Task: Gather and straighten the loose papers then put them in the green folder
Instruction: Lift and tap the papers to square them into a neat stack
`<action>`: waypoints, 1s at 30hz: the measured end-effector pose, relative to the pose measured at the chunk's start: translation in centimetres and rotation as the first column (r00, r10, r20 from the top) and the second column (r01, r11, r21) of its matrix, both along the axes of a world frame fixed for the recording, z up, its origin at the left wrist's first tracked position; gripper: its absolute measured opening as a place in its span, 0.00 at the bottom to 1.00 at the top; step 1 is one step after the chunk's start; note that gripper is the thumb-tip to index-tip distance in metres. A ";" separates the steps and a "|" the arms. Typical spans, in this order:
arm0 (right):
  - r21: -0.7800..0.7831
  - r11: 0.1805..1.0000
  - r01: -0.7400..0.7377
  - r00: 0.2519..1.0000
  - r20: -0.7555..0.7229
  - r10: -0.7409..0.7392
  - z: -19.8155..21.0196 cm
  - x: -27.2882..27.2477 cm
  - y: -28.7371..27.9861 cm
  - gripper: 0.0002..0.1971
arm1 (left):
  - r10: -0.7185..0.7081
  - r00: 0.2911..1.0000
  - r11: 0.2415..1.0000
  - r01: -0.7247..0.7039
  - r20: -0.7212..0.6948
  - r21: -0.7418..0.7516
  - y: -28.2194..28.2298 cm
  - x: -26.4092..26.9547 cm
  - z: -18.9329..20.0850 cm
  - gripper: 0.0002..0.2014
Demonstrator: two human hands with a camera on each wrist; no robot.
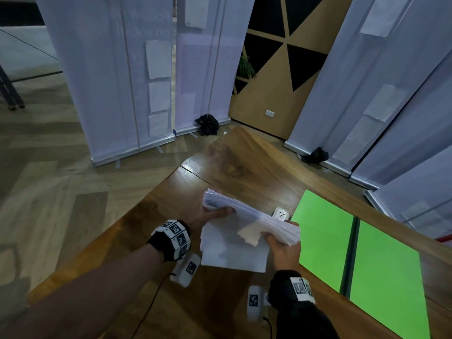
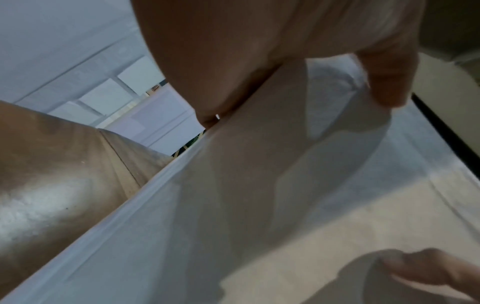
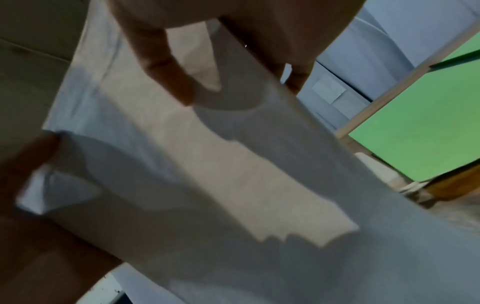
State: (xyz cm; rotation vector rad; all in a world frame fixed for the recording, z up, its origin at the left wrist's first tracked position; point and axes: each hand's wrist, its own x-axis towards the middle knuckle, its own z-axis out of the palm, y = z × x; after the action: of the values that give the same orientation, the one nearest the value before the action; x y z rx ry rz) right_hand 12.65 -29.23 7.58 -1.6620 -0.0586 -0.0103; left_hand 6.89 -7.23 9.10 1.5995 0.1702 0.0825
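A thick stack of white papers (image 1: 234, 231) stands on edge on the wooden table (image 1: 234, 162), held between both hands. My left hand (image 1: 212, 214) grips its far left end, thumb on the near face. My right hand (image 1: 281, 243) grips the near right end, fingers wrapped over the top edge. The upper edges of the sheets fan out unevenly. The green folder (image 1: 352, 260) lies open and flat on the table to the right. In the left wrist view the papers (image 2: 259, 195) fill the frame under my left hand (image 2: 298, 92). In the right wrist view my right hand (image 3: 233, 72) pinches the papers (image 3: 233, 174), with the folder (image 3: 415, 133) behind.
A white power socket block (image 1: 281, 213) sits on the table between the papers and the folder. White roll-up banners (image 1: 110, 81) stand on the floor beyond the table. The table edge runs diagonally at the left.
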 end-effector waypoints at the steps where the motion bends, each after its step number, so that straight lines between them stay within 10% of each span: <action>1: 0.003 0.999 0.034 0.999 -0.008 -0.034 0.0 0.2 0.1 0.20 | 0.068 0.998 0.991 -0.067 -0.013 0.115 -0.4 -0.7 0.2 0.07; 4: 0.010 0.998 0.056 0.998 -0.007 -0.056 1.3 1.0 0.2 0.15 | 0.118 0.986 0.991 -0.109 -0.116 0.084 -0.4 -0.2 1.2 0.20; 8: 0.112 0.988 0.108 0.994 -0.029 -0.105 2.8 1.4 0.2 0.16 | 0.103 0.992 0.976 -0.085 0.079 -0.200 0.2 0.5 3.3 0.39; 12: 0.230 0.952 0.203 0.977 -0.116 -0.181 3.5 1.7 0.2 0.11 | 0.052 0.996 0.980 -0.064 0.067 0.189 0.1 1.9 2.3 0.36; 16: 0.242 0.957 0.159 0.986 -0.088 -0.142 4.3 1.5 0.2 0.12 | 0.146 0.989 0.954 -0.134 -0.027 0.268 -0.1 1.6 1.2 0.33; 21: 0.181 0.979 0.093 0.995 0.011 -0.097 4.8 1.1 -0.7 0.24 | 0.173 0.982 0.964 -0.184 0.071 0.191 -0.2 1.4 2.6 0.28; 30: 0.201 0.968 0.150 0.988 -0.058 -0.141 4.8 -0.4 1.6 0.13 | 0.220 0.972 0.975 -0.222 0.082 0.013 -1.2 0.2 4.5 0.24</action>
State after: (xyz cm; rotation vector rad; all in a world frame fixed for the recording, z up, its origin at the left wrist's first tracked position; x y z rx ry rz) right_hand 12.21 -27.63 12.43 -1.4568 0.0947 -0.0893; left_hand 7.06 -8.42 13.57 1.5918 0.2855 0.3214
